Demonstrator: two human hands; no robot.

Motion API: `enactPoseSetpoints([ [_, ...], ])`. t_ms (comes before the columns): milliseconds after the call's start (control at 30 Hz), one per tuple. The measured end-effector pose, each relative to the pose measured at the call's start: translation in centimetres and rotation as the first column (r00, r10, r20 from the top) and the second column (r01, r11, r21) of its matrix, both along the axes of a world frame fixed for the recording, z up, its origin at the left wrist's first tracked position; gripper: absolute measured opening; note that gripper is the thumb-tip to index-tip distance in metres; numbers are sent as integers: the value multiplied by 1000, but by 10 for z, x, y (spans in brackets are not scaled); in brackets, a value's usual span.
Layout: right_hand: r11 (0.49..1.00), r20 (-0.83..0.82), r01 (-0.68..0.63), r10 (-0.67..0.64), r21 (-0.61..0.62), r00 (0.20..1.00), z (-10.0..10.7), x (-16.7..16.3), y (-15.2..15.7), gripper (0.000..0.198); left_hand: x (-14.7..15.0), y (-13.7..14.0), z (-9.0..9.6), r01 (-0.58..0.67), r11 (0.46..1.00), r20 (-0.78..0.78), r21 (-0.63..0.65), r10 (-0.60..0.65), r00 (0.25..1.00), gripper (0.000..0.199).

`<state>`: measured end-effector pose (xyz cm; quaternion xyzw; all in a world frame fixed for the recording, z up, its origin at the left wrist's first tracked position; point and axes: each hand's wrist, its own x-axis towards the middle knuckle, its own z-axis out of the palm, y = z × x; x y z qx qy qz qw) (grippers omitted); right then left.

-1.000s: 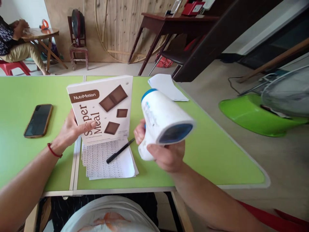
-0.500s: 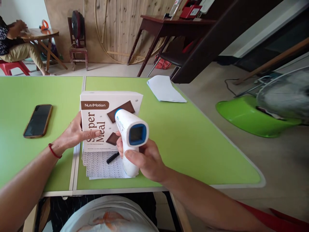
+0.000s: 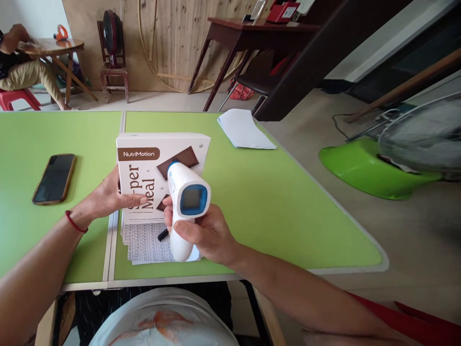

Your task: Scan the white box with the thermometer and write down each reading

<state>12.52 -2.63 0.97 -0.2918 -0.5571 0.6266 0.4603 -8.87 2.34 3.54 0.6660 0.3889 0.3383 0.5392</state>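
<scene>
My left hand (image 3: 112, 194) grips the left side of a white and brown NutriMotion box (image 3: 144, 175), its thumb across the front. The box stands upright, tilted a little, over some written sheets of paper (image 3: 146, 247). In my right hand (image 3: 211, 235) is a white infrared thermometer (image 3: 182, 211) shaped like a pistol. Its nose points at the front of the box, and its blue-rimmed screen faces me. I cannot tell whether the nose touches the box. A black pen (image 3: 163, 235) lies on the sheets, partly hidden behind the thermometer.
On the green table (image 3: 270, 216), a phone (image 3: 54, 179) lies at the left and white paper (image 3: 245, 129) at the far edge. Beyond are a dark wooden table (image 3: 230, 36), a chair with a fan (image 3: 112, 38) and a seated person (image 3: 25, 72). A green basin (image 3: 374, 173) is at the right.
My right hand has brought the thermometer slightly left across the box, covering more of the pen. My left hand keeps its hold. The whole view has shifted a little.
</scene>
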Motion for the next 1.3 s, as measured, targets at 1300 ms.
enactPoseSetpoints([
  [1300, 998, 31, 41, -43, 43, 999, -1, -3, 2, 30, -2, 1, 0, 46, 999, 13, 6, -47, 999, 72],
])
